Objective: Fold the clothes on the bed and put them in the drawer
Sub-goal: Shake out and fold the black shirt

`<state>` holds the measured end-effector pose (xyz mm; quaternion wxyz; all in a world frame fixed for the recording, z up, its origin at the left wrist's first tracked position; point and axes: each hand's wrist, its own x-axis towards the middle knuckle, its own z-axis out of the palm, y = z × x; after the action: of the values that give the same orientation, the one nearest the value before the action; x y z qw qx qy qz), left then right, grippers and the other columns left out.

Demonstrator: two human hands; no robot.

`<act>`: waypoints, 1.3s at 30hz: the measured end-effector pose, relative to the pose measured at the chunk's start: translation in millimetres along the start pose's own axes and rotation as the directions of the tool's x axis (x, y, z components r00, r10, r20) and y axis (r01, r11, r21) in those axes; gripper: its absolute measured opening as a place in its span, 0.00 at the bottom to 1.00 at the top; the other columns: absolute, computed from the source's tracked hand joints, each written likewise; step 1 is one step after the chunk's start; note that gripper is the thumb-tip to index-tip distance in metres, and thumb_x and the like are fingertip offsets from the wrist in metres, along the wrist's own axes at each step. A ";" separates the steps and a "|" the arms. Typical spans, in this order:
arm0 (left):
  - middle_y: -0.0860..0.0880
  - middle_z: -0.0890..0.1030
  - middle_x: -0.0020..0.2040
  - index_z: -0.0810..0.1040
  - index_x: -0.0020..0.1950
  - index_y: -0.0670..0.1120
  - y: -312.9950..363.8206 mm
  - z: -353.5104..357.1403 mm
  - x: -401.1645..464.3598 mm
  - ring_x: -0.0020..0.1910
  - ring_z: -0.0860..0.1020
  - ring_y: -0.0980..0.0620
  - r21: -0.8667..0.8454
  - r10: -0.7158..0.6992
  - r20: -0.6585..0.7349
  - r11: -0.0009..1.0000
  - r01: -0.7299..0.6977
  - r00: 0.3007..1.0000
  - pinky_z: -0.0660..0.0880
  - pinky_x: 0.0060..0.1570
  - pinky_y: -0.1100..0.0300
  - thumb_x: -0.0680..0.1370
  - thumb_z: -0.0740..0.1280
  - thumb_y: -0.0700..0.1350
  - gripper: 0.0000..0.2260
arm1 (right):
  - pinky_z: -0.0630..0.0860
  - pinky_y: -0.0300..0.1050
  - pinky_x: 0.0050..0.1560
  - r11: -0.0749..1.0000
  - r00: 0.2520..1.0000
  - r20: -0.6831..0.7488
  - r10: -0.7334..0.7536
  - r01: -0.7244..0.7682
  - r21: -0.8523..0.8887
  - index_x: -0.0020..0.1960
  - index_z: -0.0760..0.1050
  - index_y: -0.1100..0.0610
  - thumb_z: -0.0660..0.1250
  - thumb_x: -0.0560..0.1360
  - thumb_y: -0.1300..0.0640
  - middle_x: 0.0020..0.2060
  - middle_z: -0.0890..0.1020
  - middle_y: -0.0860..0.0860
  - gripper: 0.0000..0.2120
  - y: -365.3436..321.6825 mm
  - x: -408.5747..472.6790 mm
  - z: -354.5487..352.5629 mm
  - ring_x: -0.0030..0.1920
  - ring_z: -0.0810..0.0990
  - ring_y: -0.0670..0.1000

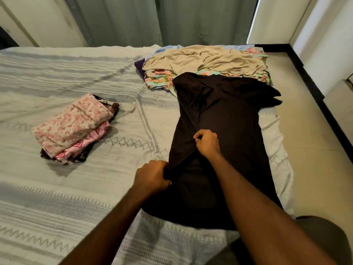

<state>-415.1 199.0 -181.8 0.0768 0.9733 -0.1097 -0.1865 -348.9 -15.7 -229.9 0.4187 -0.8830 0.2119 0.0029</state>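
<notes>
I have a long black garment (219, 115) laid out lengthwise on the bed (57, 77), near its right side. My left hand (152, 177) is clenched on the garment's left edge down near me, and my right hand (207, 143) pinches the same edge further up, both sets of fingers gripping cloth.

As I judge it, the job is partly done. A small stack of folded clothes (74, 127) sits to my left on the bed, well apart from the black piece. Left to fold is the black garment itself and the loose pile (206, 62) at the far end of the bed, a beige piece on top with flowered and blue cloth under it; how many pieces are in there I cannot tell. The garment's top touches that pile. No drawer is in view, so none of the putting away looks started.

For room, the bed between the garment and the folded stack is open, good for bringing the edge across. On the right the garment lies close to the bed's edge, with bare floor (309, 131) beyond.
</notes>
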 end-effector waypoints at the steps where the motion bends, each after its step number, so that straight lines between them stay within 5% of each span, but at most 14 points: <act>1: 0.50 0.81 0.55 0.77 0.60 0.54 -3.8 0.5 -11.6 0.55 0.81 0.46 0.022 -0.003 0.036 1.000 0.002 0.999 0.77 0.52 0.53 0.69 0.74 0.56 0.21 | 0.75 0.39 0.47 1.000 1.000 -0.001 0.006 -0.006 -0.014 0.45 0.81 0.50 0.66 0.77 0.65 0.51 0.82 0.53 0.11 1.6 -5.0 -0.4 0.50 0.82 0.55; 4: 0.50 0.79 0.58 0.75 0.64 0.54 -5.2 6.2 -38.6 0.57 0.80 0.46 0.035 0.038 0.119 0.998 -0.043 0.992 0.77 0.53 0.53 0.70 0.76 0.55 0.24 | 0.71 0.39 0.51 0.999 1.000 0.019 -0.015 0.016 -0.040 0.55 0.81 0.53 0.70 0.75 0.63 0.57 0.79 0.53 0.11 8.4 -17.4 -1.1 0.56 0.80 0.56; 7: 0.51 0.79 0.57 0.74 0.63 0.55 10.4 13.6 -50.5 0.55 0.79 0.48 -0.083 0.155 0.143 0.986 -0.144 0.977 0.78 0.52 0.54 0.68 0.78 0.53 0.25 | 0.70 0.40 0.53 0.992 0.994 0.073 -0.082 0.088 -0.087 0.64 0.77 0.56 0.71 0.71 0.66 0.62 0.74 0.53 0.22 12.1 -24.5 -7.6 0.60 0.77 0.55; 10: 0.51 0.83 0.51 0.76 0.62 0.51 29.6 22.5 -53.0 0.48 0.82 0.52 -0.267 0.287 0.208 0.936 -0.229 0.935 0.80 0.45 0.58 0.66 0.82 0.50 0.27 | 0.74 0.41 0.52 0.987 0.986 0.125 -0.110 0.124 -0.104 0.62 0.79 0.53 0.72 0.69 0.67 0.61 0.74 0.52 0.23 16.7 -24.8 -19.8 0.59 0.77 0.55; 13: 0.43 0.86 0.45 0.75 0.63 0.46 41.5 26.8 -53.0 0.37 0.86 0.48 -0.587 0.341 0.275 0.800 -0.125 0.899 0.80 0.33 0.57 0.70 0.80 0.41 0.24 | 0.81 0.45 0.50 0.990 0.984 0.151 -0.089 0.105 -0.099 0.55 0.81 0.50 0.73 0.68 0.67 0.56 0.77 0.49 0.19 29.9 -22.1 -39.5 0.55 0.80 0.53; 18: 0.40 0.84 0.36 0.79 0.49 0.41 68.1 30.3 -16.0 0.31 0.85 0.44 -0.612 0.299 0.069 0.766 -0.196 0.952 0.80 0.29 0.55 0.73 0.78 0.41 0.10 | 0.78 0.44 0.53 0.994 0.999 -0.019 -0.043 0.041 -0.104 0.55 0.81 0.53 0.74 0.69 0.64 0.51 0.81 0.52 0.16 63.0 -3.5 -90.4 0.54 0.81 0.53; 23: 0.42 0.84 0.34 0.78 0.45 0.41 130.3 22.7 57.0 0.30 0.84 0.47 -0.616 0.258 -0.035 0.756 -0.224 0.966 0.83 0.33 0.49 0.75 0.76 0.44 0.09 | 0.73 0.44 0.60 0.998 0.991 -0.131 0.026 -0.032 -0.047 0.64 0.78 0.59 0.74 0.72 0.62 0.59 0.82 0.57 0.20 89.1 35.0 -134.1 0.60 0.80 0.56; 28: 0.46 0.83 0.35 0.78 0.43 0.43 205.6 15.1 122.7 0.28 0.83 0.51 -0.597 0.191 -0.114 0.772 -0.221 0.975 0.80 0.30 0.58 0.75 0.75 0.49 0.11 | 0.73 0.46 0.63 0.974 0.940 -0.276 0.202 -0.162 0.161 0.61 0.80 0.61 0.73 0.74 0.61 0.56 0.84 0.58 0.16 114.0 89.1 -165.9 0.59 0.80 0.58; 31: 0.50 0.82 0.34 0.78 0.37 0.48 240.1 24.3 145.2 0.32 0.82 0.50 -0.518 0.138 -0.134 0.835 -0.188 0.981 0.83 0.37 0.53 0.71 0.76 0.56 0.14 | 0.79 0.50 0.49 0.835 0.906 -0.208 0.369 -0.225 0.502 0.54 0.80 0.62 0.69 0.74 0.65 0.47 0.82 0.58 0.08 120.6 123.6 -175.5 0.45 0.80 0.56; 33: 0.51 0.82 0.37 0.77 0.38 0.49 259.5 30.8 153.9 0.38 0.82 0.51 -0.460 0.116 -0.108 0.875 -0.153 0.987 0.82 0.41 0.52 0.70 0.75 0.61 0.17 | 0.73 0.46 0.38 0.657 0.878 -0.143 0.456 -0.223 0.720 0.53 0.77 0.63 0.67 0.76 0.68 0.44 0.77 0.58 0.06 117.1 148.1 -181.9 0.40 0.76 0.53; 36: 0.52 0.80 0.43 0.76 0.44 0.50 274.8 38.0 159.4 0.44 0.79 0.51 -0.372 0.082 -0.059 0.923 -0.098 0.995 0.79 0.43 0.53 0.67 0.72 0.71 0.25 | 0.76 0.42 0.40 0.428 0.807 -0.093 0.583 -0.207 0.880 0.61 0.76 0.69 0.72 0.74 0.67 0.45 0.81 0.57 0.17 114.9 177.9 -187.4 0.38 0.78 0.49; 39: 0.51 0.77 0.47 0.74 0.49 0.49 282.2 45.8 160.5 0.47 0.77 0.49 -0.286 0.075 0.020 0.956 -0.066 0.997 0.73 0.44 0.54 0.64 0.69 0.76 0.32 | 0.78 0.43 0.47 0.342 0.784 -0.049 0.619 -0.214 0.915 0.60 0.76 0.67 0.74 0.73 0.65 0.41 0.80 0.54 0.17 116.7 198.8 -191.1 0.36 0.77 0.48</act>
<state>-339.2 -116.8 -225.7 0.2211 0.9446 -0.1176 -0.2121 -244.8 -296.4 -228.3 0.7404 -0.4334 0.4844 -0.1714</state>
